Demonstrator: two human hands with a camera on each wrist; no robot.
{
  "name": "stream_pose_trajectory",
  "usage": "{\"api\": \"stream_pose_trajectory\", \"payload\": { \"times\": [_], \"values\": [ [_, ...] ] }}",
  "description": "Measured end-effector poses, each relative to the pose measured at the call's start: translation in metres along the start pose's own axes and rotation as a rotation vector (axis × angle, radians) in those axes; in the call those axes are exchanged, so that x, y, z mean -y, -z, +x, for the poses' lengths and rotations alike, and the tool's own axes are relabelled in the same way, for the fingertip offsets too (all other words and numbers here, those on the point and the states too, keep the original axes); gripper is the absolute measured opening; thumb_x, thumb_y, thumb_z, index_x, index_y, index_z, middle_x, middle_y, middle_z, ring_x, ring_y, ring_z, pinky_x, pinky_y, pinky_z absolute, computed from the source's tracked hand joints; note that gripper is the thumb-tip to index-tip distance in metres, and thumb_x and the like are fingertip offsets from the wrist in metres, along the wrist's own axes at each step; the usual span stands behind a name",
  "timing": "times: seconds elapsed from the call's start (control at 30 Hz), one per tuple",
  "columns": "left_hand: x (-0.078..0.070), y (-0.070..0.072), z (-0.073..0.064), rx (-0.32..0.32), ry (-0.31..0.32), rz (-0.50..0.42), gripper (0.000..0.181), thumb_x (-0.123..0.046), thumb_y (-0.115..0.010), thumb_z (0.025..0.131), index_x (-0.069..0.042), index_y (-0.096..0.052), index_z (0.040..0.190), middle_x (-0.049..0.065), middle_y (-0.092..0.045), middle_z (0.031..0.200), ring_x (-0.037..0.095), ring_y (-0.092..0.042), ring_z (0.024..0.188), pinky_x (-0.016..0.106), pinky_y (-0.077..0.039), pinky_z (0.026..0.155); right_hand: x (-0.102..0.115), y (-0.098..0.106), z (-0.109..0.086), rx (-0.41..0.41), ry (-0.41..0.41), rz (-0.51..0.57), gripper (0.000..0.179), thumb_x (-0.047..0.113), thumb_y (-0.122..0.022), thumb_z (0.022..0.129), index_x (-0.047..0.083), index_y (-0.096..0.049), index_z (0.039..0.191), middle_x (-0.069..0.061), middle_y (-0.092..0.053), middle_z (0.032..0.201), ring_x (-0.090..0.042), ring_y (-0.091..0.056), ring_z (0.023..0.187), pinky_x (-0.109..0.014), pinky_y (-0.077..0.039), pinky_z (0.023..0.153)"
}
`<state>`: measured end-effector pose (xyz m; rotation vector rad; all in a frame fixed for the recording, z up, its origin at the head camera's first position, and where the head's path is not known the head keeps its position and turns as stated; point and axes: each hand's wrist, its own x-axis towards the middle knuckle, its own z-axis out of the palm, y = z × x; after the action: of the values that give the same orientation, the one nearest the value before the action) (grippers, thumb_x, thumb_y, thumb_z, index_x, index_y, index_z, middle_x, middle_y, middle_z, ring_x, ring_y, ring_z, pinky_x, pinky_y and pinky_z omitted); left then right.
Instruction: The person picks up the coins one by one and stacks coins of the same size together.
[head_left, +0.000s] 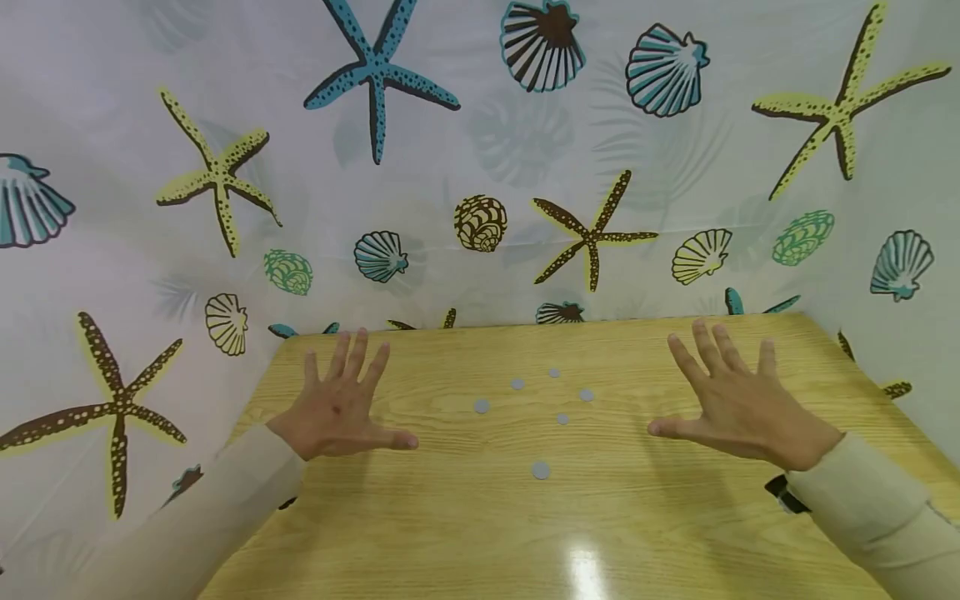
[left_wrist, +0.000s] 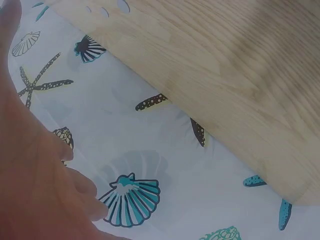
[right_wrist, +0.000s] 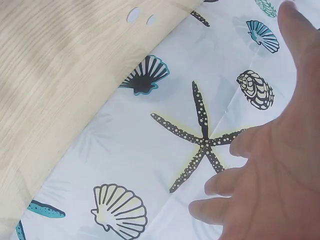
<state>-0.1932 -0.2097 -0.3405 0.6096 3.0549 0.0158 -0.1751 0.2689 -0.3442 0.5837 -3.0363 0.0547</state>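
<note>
In the head view my left hand [head_left: 337, 410] hovers over the left side of the wooden table [head_left: 420, 517], palm down, fingers spread and thumb pointing inward. My right hand [head_left: 738, 408] mirrors it on the right side, its fingers also spread. Neither holds anything. Between them, several small flat grey discs [head_left: 541, 471] lie scattered on the wood, apart from both hands. The left wrist view has part of the left hand [left_wrist: 45, 175] along its left edge. Along the right edge of the right wrist view the right hand [right_wrist: 270, 170] appears, with two pale discs [right_wrist: 133, 15] farther off.
A white cloth [head_left: 420, 200] printed with starfish and shells hangs behind the table and along its sides. Light reflects off the wood near the front. A dark band [head_left: 787, 493] shows at the right sleeve [head_left: 862, 500].
</note>
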Motion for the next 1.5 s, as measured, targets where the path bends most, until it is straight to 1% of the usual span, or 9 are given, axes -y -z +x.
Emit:
{"api": "stream_pose_trajectory", "payload": {
  "times": [0.23,0.37,0.5,0.6,0.7,0.83,1.03,1.27,1.5],
  "values": [
    [-0.005,-0.009,0.002,0.014,-0.021,0.009,0.128,-0.086,-0.059,0.071,-0.005,-0.014,0.159,0.028,-0.001,0.163,0.048,-0.002,0.148,0.077,-0.006,0.107,0.005,-0.007,0.002,0.000,0.042,-0.002,0.110,0.074,-0.055,0.087,0.003,-0.012,0.159,-0.032,-0.007,0.160,-0.055,-0.014,0.144,-0.085,-0.002,0.097],
    [-0.009,-0.014,0.005,0.014,-0.031,-0.018,0.128,-0.084,-0.061,0.072,-0.006,-0.012,0.160,0.024,-0.002,0.164,0.046,-0.002,0.149,0.074,-0.006,0.110,0.008,-0.012,0.003,0.013,0.063,0.017,0.110,0.074,-0.056,0.086,0.005,-0.011,0.159,-0.029,-0.009,0.162,-0.051,-0.012,0.146,-0.084,-0.002,0.099],
    [-0.013,-0.018,0.007,0.019,-0.042,-0.043,0.128,-0.084,-0.062,0.072,-0.006,-0.011,0.160,0.021,-0.003,0.165,0.045,-0.001,0.149,0.073,-0.006,0.111,0.011,-0.017,0.005,0.006,0.098,0.031,0.109,0.073,-0.057,0.087,0.004,-0.014,0.159,-0.026,-0.012,0.163,-0.047,-0.013,0.147,-0.082,-0.001,0.101],
    [-0.016,-0.021,0.009,0.019,-0.058,-0.063,0.128,-0.084,-0.062,0.072,-0.005,-0.012,0.159,0.020,-0.006,0.165,0.045,-0.002,0.149,0.072,-0.007,0.112,0.014,-0.020,0.006,-0.009,0.129,0.037,0.106,0.073,-0.057,0.087,0.003,-0.019,0.158,-0.024,-0.015,0.162,-0.045,-0.016,0.147,-0.080,-0.003,0.104],
    [-0.018,-0.024,0.010,0.021,-0.074,-0.105,0.128,-0.083,-0.063,0.072,-0.005,-0.013,0.159,0.019,-0.007,0.165,0.045,-0.002,0.149,0.071,-0.006,0.113,0.016,-0.024,0.007,-0.013,0.152,0.082,0.105,0.071,-0.059,0.087,0.002,-0.021,0.157,-0.023,-0.016,0.163,-0.045,-0.017,0.147,-0.075,-0.007,0.108],
    [-0.020,-0.029,0.012,0.030,-0.085,-0.154,0.128,-0.082,-0.065,0.072,-0.005,-0.011,0.159,0.018,-0.008,0.165,0.044,-0.002,0.150,0.069,-0.007,0.114,0.017,-0.030,0.008,-0.002,0.178,0.180,0.104,0.067,-0.061,0.088,-0.001,-0.022,0.156,-0.025,-0.017,0.162,-0.045,-0.019,0.146,-0.067,-0.013,0.114],
    [-0.023,-0.036,0.013,0.008,-0.112,-0.194,0.129,-0.081,-0.067,0.071,-0.005,-0.011,0.159,0.017,-0.012,0.165,0.040,-0.005,0.151,0.065,-0.008,0.116,0.020,-0.038,0.012,0.031,0.202,0.256,0.102,0.065,-0.060,0.090,-0.005,-0.023,0.155,-0.026,-0.021,0.161,-0.043,-0.023,0.146,-0.062,-0.021,0.114],
    [-0.027,-0.043,0.016,-0.013,-0.158,-0.289,0.126,-0.076,-0.071,0.072,-0.003,-0.014,0.159,0.016,-0.015,0.165,0.036,-0.010,0.151,0.061,-0.011,0.118,0.023,-0.046,0.014,0.042,0.205,0.319,0.101,0.065,-0.058,0.090,-0.006,-0.024,0.154,-0.026,-0.021,0.160,-0.045,-0.026,0.144,-0.063,-0.025,0.112],
    [-0.033,-0.051,0.018,-0.002,-0.169,-0.394,0.126,-0.073,-0.075,0.071,-0.006,-0.014,0.159,0.012,-0.015,0.165,0.029,-0.010,0.152,0.052,-0.011,0.120,0.029,-0.052,0.017,0.036,0.202,0.371,0.101,0.066,-0.059,0.089,-0.005,-0.026,0.154,-0.025,-0.025,0.159,-0.046,-0.031,0.142,-0.061,-0.031,0.110]
  ]
}}
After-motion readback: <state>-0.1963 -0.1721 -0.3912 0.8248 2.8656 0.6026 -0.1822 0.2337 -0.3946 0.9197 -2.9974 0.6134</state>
